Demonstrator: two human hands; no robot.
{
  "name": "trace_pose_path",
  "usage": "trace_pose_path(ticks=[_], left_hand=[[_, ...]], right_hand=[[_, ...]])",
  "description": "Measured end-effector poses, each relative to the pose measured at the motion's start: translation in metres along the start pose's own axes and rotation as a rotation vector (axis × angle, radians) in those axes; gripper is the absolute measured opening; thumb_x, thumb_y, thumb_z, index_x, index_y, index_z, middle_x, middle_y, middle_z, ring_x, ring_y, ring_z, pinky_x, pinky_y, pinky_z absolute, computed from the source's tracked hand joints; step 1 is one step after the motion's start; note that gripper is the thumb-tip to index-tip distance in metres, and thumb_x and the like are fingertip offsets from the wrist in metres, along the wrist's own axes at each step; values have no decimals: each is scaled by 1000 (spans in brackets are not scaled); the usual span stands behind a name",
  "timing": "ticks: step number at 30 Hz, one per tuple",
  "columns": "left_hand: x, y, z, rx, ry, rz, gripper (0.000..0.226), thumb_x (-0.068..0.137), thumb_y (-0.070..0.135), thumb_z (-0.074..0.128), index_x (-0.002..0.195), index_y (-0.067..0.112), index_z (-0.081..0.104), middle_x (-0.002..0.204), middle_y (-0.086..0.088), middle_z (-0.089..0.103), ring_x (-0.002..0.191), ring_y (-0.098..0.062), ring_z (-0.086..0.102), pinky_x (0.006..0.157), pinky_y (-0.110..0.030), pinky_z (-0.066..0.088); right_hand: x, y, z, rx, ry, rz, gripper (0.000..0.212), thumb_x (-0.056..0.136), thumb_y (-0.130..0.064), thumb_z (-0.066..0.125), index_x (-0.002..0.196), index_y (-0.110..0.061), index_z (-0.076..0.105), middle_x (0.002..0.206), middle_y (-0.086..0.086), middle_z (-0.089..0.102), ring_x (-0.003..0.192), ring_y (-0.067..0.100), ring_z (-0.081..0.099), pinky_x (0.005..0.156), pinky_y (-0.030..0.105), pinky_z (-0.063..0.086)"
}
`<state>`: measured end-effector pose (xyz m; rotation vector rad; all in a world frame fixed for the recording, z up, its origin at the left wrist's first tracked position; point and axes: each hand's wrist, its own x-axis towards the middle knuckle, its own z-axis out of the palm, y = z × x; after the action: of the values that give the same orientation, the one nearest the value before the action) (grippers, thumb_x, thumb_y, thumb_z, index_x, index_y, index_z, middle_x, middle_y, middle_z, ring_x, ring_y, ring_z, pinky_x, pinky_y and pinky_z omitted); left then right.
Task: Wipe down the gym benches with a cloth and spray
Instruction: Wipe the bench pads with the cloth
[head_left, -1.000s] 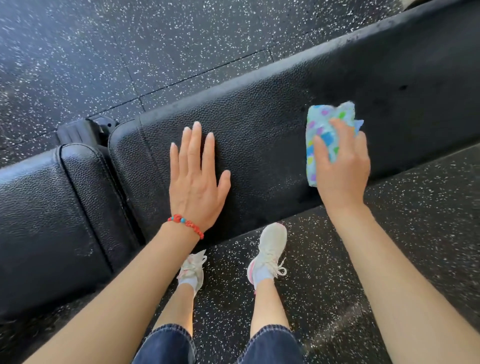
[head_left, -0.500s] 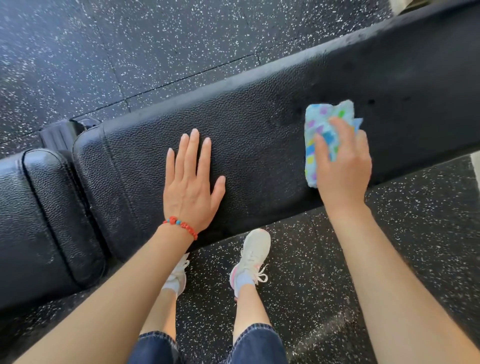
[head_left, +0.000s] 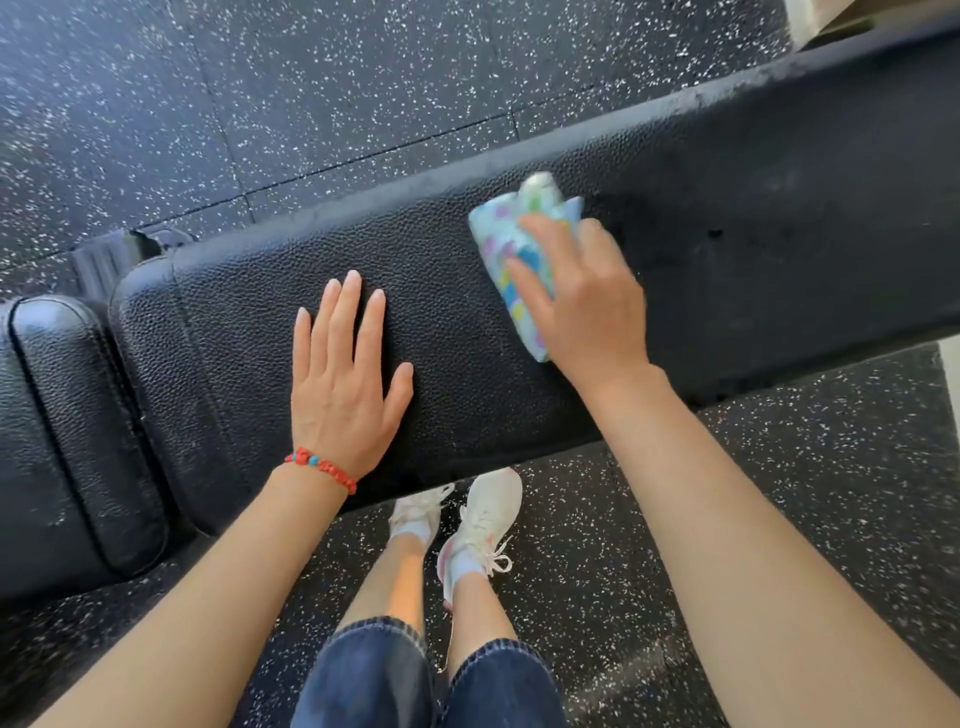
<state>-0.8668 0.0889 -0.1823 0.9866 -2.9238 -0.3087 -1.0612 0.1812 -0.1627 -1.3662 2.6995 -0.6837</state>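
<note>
A long black padded gym bench (head_left: 753, 249) runs across the view from lower left to upper right. My right hand (head_left: 587, 306) presses a folded light-blue cloth (head_left: 511, 244) with coloured patches onto the middle of the pad; the hand and cloth are blurred with motion. My left hand (head_left: 343, 374), with a red bead bracelet at the wrist, lies flat on the pad to the left of the cloth, fingers spread and holding nothing. No spray bottle is in view.
A second black pad (head_left: 62, 441) adjoins the bench at the left across a narrow gap. Black speckled rubber floor (head_left: 311, 93) surrounds the bench. My feet in white trainers (head_left: 483, 514) stand close to the bench's near edge. A pale object (head_left: 831, 21) shows at the top right corner.
My right hand has slid the cloth leftwards along the pad, closer to my left hand. My view and feet have shifted right along the bench; my left hand still rests flat.
</note>
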Motion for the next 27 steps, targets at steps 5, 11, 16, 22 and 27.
trace_pose_path(ticks=[5,11,16,22,27], left_hand=[[26,25,-3,-71,36,31,53,91,26,42,134,-4,42,143,-26,36,135,-39,30,112,-50,17],[53,52,7,-96,6,115,51,90,23,42,133,-4,44,143,-24,38,134,-39,31,110,-53,21],[52,51,11,-49,4,130,52,91,25,42,135,-3,42,144,-24,36,135,-38,31,111,-50,18],[52,54,10,-31,-4,120,52,90,24,41,134,-4,42,143,-25,38,133,-40,33,110,-53,20],[53,57,7,-47,-20,101,52,89,23,41,132,-7,44,141,-28,38,132,-44,33,110,-56,21]], right_hand=[[31,43,-9,39,103,425,38,88,-26,52,122,-8,53,108,25,53,98,37,52,73,33,30],[24,-12,6,99,49,153,28,85,-20,61,105,-1,64,85,25,59,75,37,58,63,39,46],[31,14,-3,9,-29,-24,30,84,-26,61,105,-5,64,80,21,60,71,34,59,59,38,48],[37,88,-31,14,147,475,35,88,-24,53,120,-9,55,106,23,54,93,35,53,76,30,33],[10,44,-21,23,23,287,29,85,-22,60,108,-4,62,89,24,58,78,37,56,66,35,40]])
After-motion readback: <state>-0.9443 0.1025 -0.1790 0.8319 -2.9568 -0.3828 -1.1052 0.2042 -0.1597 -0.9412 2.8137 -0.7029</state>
